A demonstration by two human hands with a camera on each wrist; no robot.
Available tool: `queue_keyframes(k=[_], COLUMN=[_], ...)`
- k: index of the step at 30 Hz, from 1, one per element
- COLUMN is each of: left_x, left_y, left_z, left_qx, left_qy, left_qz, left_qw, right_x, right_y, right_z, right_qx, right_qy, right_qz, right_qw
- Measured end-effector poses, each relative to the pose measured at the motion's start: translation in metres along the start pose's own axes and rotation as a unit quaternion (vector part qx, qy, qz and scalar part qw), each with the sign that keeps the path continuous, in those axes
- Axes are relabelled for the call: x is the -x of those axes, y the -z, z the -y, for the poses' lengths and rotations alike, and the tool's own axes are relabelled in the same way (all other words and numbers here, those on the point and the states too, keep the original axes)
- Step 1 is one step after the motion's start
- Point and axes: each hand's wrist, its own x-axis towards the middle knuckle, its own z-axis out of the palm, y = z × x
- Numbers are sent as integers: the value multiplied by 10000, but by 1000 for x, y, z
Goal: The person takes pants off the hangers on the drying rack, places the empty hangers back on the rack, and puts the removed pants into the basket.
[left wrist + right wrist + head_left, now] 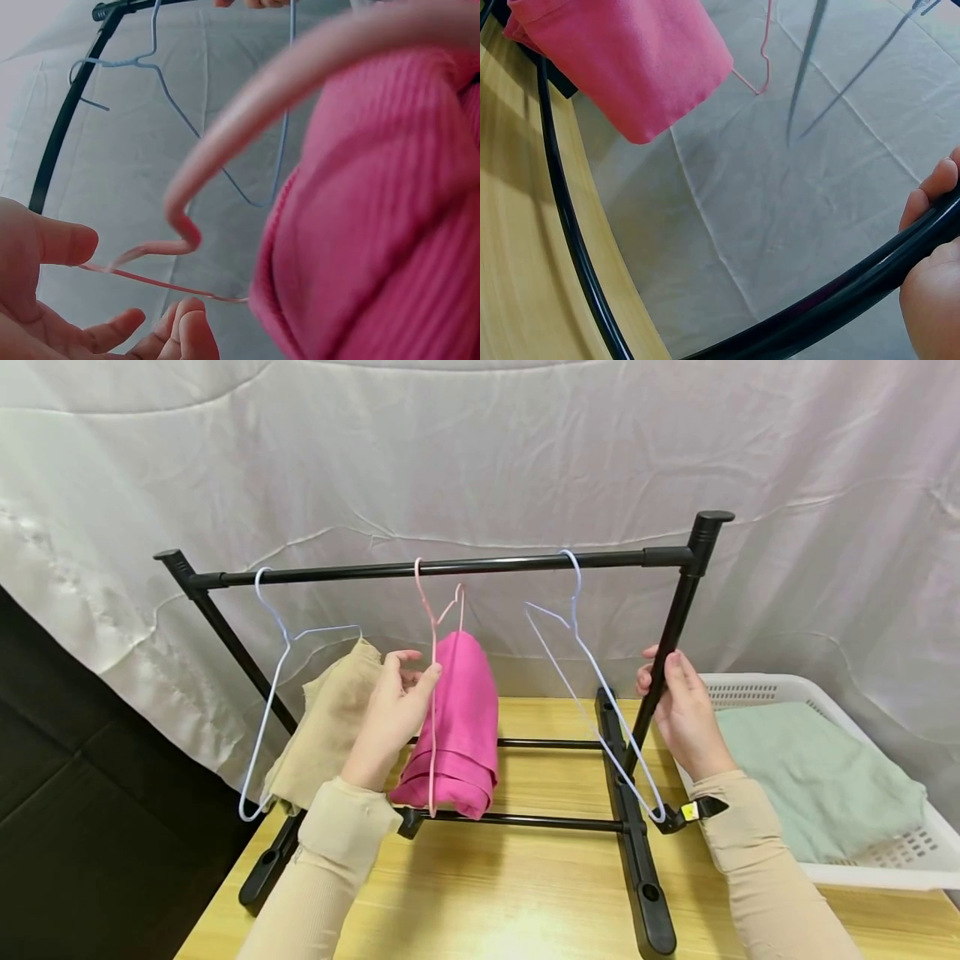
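Note:
From the rack's black top bar (495,565) hangs a pink hanger (427,597) with a folded bright pink cloth (468,710) draped on it. My left hand (401,697) is beside the hanger's near side, thumb and fingers apart; the left wrist view has the pink cloth (375,195) to the right of the fingers (196,334). My right hand (684,710) grips the rack's right post (667,652), thumb in front and fingers behind. A blue hanger (273,693) at the left carries a beige cloth (330,727). Another blue hanger (600,681) hangs bare near the right post.
On the right, a white plastic basket (757,683) holds a pale green cloth (817,785). The rack's black feet (648,893) stand on a wooden table (555,893). Behind it hangs a whitish curtain (480,460), with a black surface (90,793) at far left.

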Motion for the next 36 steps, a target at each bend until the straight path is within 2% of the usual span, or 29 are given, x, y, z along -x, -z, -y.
queue_keyframes(k=[5,13,21,30,36], left_x=[-5,-7,-9,-9,-7], left_y=[-2,-6,-8,-10,-11], left_z=[2,3,7,6,3], left_qx=[207,386,854,1112,1512], left_qy=[224,371,265,400,359], left_qz=[220,336,348,401,723], left_qw=[9993,9980,9954,9922,9852], right_x=[0,0,1,0,0], right_y=[0,1,1,1,1], right_z=[0,0,0,0,-1], right_qx=[4,196,194,253,238], right_qy=[20,-29,-32,-27,-53], right_qz=[-5,26,36,5,6], right_qw=[10000,9998,9998,9997,9997])
